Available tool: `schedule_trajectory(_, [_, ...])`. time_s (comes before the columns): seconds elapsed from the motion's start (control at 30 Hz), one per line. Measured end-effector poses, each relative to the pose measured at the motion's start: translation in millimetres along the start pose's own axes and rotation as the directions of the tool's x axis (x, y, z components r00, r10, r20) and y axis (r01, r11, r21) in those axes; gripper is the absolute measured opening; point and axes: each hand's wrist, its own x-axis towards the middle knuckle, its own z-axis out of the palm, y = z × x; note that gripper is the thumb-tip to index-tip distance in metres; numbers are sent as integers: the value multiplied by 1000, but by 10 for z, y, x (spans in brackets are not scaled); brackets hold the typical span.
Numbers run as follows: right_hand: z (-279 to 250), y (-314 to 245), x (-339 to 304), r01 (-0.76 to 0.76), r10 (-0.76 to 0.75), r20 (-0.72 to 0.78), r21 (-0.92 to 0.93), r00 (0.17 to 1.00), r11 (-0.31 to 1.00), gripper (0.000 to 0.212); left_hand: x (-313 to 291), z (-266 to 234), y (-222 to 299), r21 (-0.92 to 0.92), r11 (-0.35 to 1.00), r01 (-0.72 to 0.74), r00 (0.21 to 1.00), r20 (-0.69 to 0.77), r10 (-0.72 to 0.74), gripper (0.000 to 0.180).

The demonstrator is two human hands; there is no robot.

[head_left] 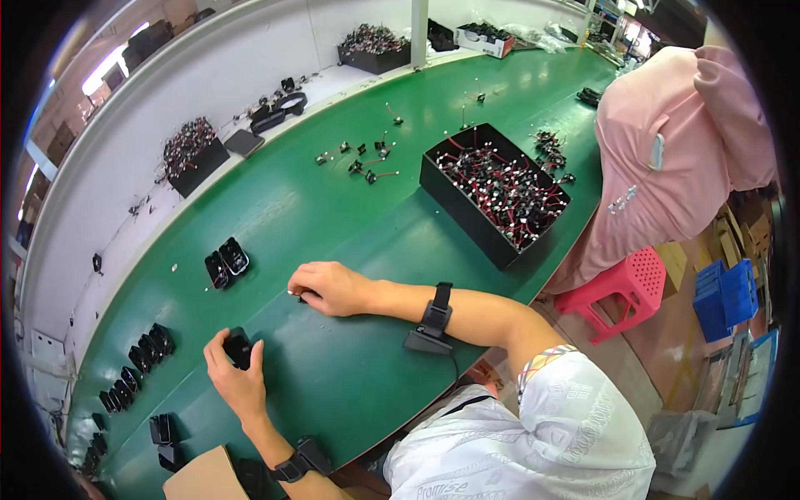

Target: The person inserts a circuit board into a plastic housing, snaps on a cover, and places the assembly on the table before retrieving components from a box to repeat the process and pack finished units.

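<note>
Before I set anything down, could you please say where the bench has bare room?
The green bench is bare between the right hand and the big black box, and between the forearms toward the near edge. Crowded: the left end, with rows of black cases, and left of the box, with loose wired parts.

Piece (302, 297) in right hand (335, 289) mostly hidden

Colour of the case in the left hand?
Black; the case shows best in the head view.

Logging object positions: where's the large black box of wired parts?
In the head view, the box sits right of centre on the green table, beyond the right hand and near the pink-clothed co-worker.
</note>
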Motion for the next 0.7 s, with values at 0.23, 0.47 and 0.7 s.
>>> schedule_trajectory(0.23, [73, 57, -58, -18, -12, -110, -269, 994, 963, 7, -78, 44, 186, -454, 886, 95, 986, -79, -146, 51])
schedule_trajectory(0.47, [-80, -1, -127, -145, 101, -138, -358, 985, 923, 9, -169, 221, 448, -901, 290, 323, 946, 298, -128, 42])
schedule_trajectory(0.7, [-17, -168, -26, -91, 92, 3, 116, 996, 989, 11, -189, 226, 345, -859, 87, 504, 858, 486, -164, 48])
